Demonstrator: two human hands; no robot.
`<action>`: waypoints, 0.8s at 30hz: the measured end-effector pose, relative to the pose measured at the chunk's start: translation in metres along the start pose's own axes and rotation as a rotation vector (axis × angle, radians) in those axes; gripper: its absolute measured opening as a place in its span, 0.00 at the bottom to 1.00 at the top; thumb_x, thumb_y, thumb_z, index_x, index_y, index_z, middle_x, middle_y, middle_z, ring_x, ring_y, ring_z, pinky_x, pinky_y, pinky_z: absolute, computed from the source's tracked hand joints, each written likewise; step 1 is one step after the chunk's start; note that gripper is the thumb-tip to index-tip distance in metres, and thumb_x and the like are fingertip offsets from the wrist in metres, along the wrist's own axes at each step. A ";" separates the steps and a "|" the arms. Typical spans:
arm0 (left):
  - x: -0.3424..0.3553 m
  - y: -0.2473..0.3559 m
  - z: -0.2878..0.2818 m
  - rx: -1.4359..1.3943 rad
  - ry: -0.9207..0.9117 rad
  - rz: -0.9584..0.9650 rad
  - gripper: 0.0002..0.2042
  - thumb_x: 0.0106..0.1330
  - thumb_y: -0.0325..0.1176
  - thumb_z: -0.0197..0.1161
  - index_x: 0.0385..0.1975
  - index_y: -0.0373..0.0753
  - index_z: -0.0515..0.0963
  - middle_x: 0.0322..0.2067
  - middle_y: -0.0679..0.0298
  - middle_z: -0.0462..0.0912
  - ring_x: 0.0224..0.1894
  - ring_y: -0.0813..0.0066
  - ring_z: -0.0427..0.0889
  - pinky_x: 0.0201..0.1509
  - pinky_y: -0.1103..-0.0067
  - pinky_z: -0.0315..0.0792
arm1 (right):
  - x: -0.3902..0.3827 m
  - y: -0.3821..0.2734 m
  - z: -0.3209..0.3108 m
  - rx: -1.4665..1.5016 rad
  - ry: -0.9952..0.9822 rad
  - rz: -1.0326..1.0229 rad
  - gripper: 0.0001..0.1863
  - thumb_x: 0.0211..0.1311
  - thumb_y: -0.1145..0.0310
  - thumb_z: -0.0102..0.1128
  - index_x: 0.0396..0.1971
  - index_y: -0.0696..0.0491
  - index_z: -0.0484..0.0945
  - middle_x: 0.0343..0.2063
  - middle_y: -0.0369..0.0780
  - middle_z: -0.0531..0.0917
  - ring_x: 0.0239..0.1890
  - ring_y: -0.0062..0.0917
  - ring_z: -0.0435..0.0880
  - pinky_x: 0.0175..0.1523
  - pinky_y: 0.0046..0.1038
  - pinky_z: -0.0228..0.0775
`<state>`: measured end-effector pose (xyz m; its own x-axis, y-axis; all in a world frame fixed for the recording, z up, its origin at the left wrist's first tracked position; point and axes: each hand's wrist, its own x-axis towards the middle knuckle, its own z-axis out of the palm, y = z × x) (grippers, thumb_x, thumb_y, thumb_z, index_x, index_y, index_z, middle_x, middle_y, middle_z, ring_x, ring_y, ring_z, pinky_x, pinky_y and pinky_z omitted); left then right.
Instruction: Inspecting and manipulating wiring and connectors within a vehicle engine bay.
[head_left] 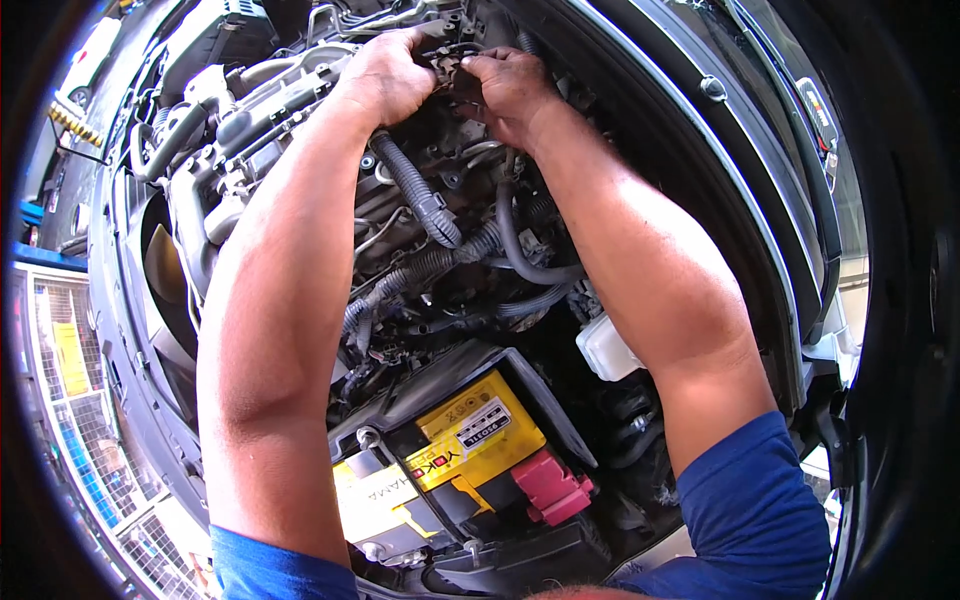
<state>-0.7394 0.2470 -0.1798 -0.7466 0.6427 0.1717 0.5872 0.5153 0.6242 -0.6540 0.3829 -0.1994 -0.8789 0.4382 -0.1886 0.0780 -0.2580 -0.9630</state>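
Note:
Both arms reach over the car's battery to the far side of the engine bay. My left hand is closed, its thumb pointing towards a small brownish part among the engine fittings. From the other side my right hand bends its thumb and fingers in towards that same part. The hands are close together but apart, and their fingertips are partly hidden. What each one grips cannot be made out. Just below my left hand, a grey corrugated hose runs down towards the wrapped wiring harness.
Nearest me sits a yellow-topped battery with a red terminal cover and a metal hold-down bar. A white reservoir stands right of it, below a curved black hose. Engine pipes fill the left; the car body's edge curves along the right.

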 end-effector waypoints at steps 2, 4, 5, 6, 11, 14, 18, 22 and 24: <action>0.000 0.010 -0.001 0.210 -0.044 -0.071 0.20 0.55 0.34 0.62 0.50 0.39 0.80 0.44 0.53 0.85 0.49 0.60 0.82 0.56 0.69 0.72 | -0.002 0.000 -0.002 -0.104 0.020 0.096 0.06 0.63 0.70 0.58 0.38 0.50 0.76 0.32 0.37 0.83 0.33 0.27 0.84 0.36 0.37 0.78; -0.001 0.020 0.000 0.493 -0.153 -0.211 0.19 0.57 0.37 0.61 0.49 0.44 0.82 0.48 0.55 0.84 0.54 0.59 0.81 0.60 0.61 0.69 | -0.004 0.000 -0.003 -0.151 0.008 0.097 0.06 0.62 0.69 0.59 0.39 0.50 0.77 0.31 0.36 0.82 0.32 0.26 0.82 0.35 0.35 0.77; -0.001 0.025 0.000 0.488 -0.143 -0.207 0.19 0.57 0.37 0.61 0.49 0.44 0.82 0.48 0.55 0.84 0.54 0.59 0.81 0.60 0.61 0.69 | -0.004 0.000 -0.003 -0.194 -0.002 0.127 0.07 0.62 0.68 0.60 0.39 0.51 0.78 0.30 0.36 0.82 0.30 0.25 0.81 0.34 0.33 0.77; 0.000 0.028 0.000 0.520 -0.205 -0.228 0.17 0.58 0.37 0.61 0.48 0.44 0.83 0.48 0.55 0.83 0.55 0.59 0.80 0.60 0.60 0.68 | -0.005 -0.001 -0.003 -0.193 0.002 0.116 0.07 0.62 0.68 0.60 0.39 0.51 0.78 0.30 0.36 0.82 0.30 0.25 0.81 0.34 0.33 0.77; 0.003 0.033 0.001 0.575 -0.287 -0.269 0.15 0.59 0.36 0.61 0.45 0.45 0.84 0.50 0.57 0.83 0.56 0.59 0.80 0.60 0.58 0.67 | -0.002 -0.002 0.000 -0.221 -0.023 0.213 0.06 0.62 0.70 0.57 0.38 0.52 0.78 0.31 0.37 0.81 0.30 0.25 0.82 0.32 0.32 0.77; 0.004 0.030 0.001 0.584 -0.231 -0.223 0.16 0.62 0.40 0.59 0.47 0.44 0.83 0.46 0.50 0.83 0.50 0.54 0.83 0.53 0.65 0.76 | 0.001 -0.002 0.001 -0.261 -0.038 0.213 0.07 0.63 0.68 0.57 0.39 0.52 0.78 0.32 0.37 0.81 0.30 0.24 0.82 0.31 0.30 0.77; 0.003 0.031 0.003 0.598 -0.237 -0.220 0.16 0.62 0.39 0.59 0.48 0.46 0.82 0.46 0.50 0.83 0.50 0.53 0.82 0.54 0.65 0.75 | 0.006 -0.001 0.003 -0.335 -0.052 0.240 0.13 0.71 0.58 0.54 0.45 0.50 0.76 0.33 0.36 0.80 0.26 0.25 0.78 0.29 0.29 0.76; 0.001 0.032 -0.001 0.606 -0.268 -0.183 0.16 0.62 0.38 0.58 0.48 0.45 0.82 0.46 0.50 0.83 0.51 0.52 0.82 0.54 0.64 0.75 | 0.014 0.000 0.004 -0.408 -0.125 0.301 0.15 0.72 0.55 0.49 0.45 0.49 0.76 0.33 0.36 0.81 0.26 0.25 0.79 0.29 0.28 0.76; 0.000 0.028 -0.004 0.577 -0.255 -0.145 0.16 0.62 0.38 0.57 0.48 0.45 0.82 0.46 0.50 0.83 0.51 0.52 0.82 0.54 0.64 0.75 | 0.019 0.001 0.006 -0.421 -0.140 0.289 0.14 0.71 0.56 0.51 0.45 0.49 0.77 0.32 0.35 0.81 0.26 0.25 0.79 0.28 0.28 0.76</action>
<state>-0.7242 0.2595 -0.1593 -0.7749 0.6217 -0.1141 0.6129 0.7832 0.1051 -0.6734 0.3857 -0.2024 -0.8457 0.2739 -0.4581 0.4833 0.0290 -0.8750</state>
